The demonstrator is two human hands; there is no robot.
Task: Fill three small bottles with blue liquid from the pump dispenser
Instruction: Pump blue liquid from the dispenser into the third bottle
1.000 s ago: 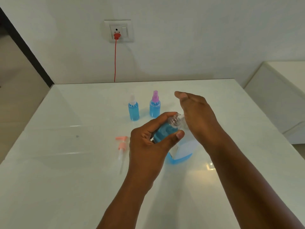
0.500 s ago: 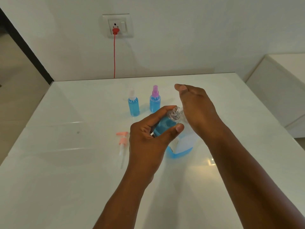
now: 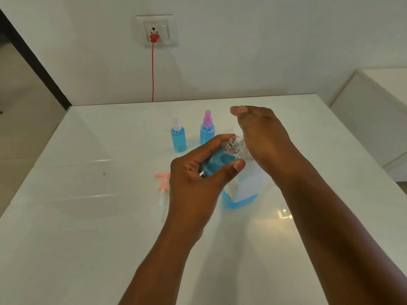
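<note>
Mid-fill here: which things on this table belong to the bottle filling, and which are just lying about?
Job: open small bottle held by left hand; right hand on pump dispenser; white-capped bottle; purple-capped bottle.

Lying about: pink pump head; red cord; wall socket.

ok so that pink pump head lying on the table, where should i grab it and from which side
Judging by its pose, take the pink pump head at the pink collar, pinching across it from above. It lies flat on the table left of the left hand, nozzle at the far end and thin clear tube trailing toward the viewer. The collar looks thickest; the tube would likely flex.
</note>
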